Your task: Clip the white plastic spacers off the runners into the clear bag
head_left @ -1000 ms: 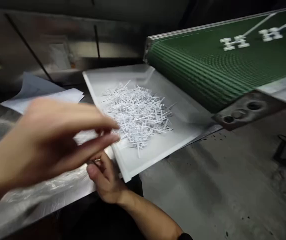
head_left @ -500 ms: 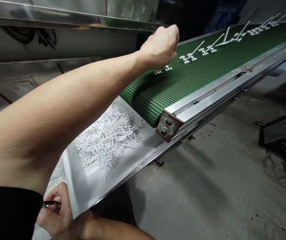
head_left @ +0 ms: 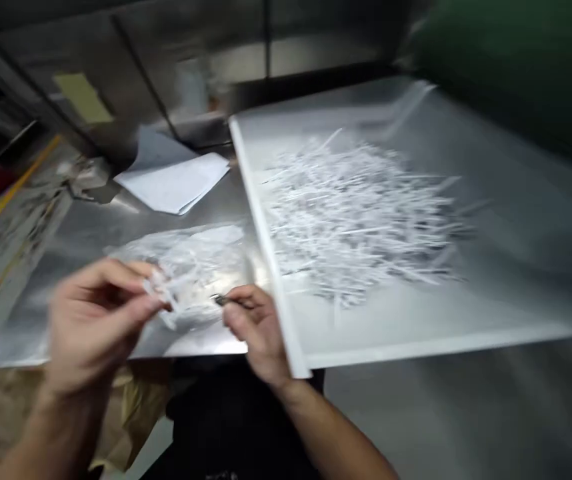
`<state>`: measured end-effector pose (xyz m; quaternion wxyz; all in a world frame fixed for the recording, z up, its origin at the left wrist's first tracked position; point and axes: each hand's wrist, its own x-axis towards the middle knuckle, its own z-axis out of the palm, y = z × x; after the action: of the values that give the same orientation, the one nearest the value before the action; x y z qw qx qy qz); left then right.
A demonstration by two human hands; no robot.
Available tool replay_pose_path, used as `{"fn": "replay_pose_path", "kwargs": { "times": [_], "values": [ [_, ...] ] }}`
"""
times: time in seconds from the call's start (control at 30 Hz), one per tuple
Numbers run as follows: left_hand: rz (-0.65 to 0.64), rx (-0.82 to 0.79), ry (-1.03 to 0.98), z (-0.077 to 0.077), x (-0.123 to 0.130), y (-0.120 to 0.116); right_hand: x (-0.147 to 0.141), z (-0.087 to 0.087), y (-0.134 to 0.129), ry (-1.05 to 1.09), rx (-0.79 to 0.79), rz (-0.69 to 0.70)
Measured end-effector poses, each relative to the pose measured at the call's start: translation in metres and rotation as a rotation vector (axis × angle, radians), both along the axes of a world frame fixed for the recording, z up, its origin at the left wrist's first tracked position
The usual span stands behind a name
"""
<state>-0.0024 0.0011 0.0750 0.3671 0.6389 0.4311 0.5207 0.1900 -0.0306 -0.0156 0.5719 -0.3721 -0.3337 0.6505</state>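
Pinched between the thumb and fingers of my left hand (head_left: pixel 103 317) is a white plastic moulded piece (head_left: pixel 166 293), a small branched sprue blurred by motion. My right hand (head_left: pixel 259 327) is closed around a small dark hand tool (head_left: pixel 223 300), whose metal tip points left toward the piece. A gap separates the tip from the piece. The tool's handle is mostly hidden by the fingers. Below and behind both hands lies a clear plastic bag (head_left: pixel 216 237) on the metal table. My right wrist is beside the raised edge of a white tray (head_left: pixel 366 343).
A heap of thin white plastic sticks (head_left: pixel 356 220) lies in the tray. The green conveyor (head_left: pixel 526 73) rises at the upper right, blurred. Folded white paper (head_left: pixel 176 183) rests on the metal table (head_left: pixel 81 233). Brown paper (head_left: pixel 131 420) shows below the table's front edge.
The view has swung left, away from the conveyor. My left hand has come back from the belt and now holds a white moulded piece in front of me, near the tool in my right hand.
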Motion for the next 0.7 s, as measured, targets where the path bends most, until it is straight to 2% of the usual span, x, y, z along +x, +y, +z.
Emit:
{"fn": "replay_pose_path", "kwargs": {
  "times": [0.1, 0.2, 0.3, 0.4, 0.5, 0.7],
  "values": [
    [0.042, -0.106, -0.130, -0.028, -0.008, -0.026, -0.001, 0.005, 0.003, 0.048, -0.033, 0.010],
    [0.045, -0.100, -0.099, -0.047, -0.005, -0.030, -0.009, 0.012, 0.005, 0.079, -0.044, -0.006],
    [-0.011, 0.009, 0.156, -0.049, -0.010, -0.021, -0.019, 0.020, 0.005, 0.037, -0.032, -0.051],
    [-0.128, 0.144, 0.336, -0.047, -0.021, -0.012, -0.022, 0.026, 0.007, -0.065, 0.000, -0.076],
    [-0.213, 0.211, 0.359, -0.052, -0.027, -0.007, -0.018, 0.029, 0.007, -0.129, 0.010, -0.057],
    [-0.206, 0.206, 0.355, -0.063, -0.026, -0.009, -0.003, 0.031, 0.007, -0.307, 0.049, -0.132]
  ]
}}
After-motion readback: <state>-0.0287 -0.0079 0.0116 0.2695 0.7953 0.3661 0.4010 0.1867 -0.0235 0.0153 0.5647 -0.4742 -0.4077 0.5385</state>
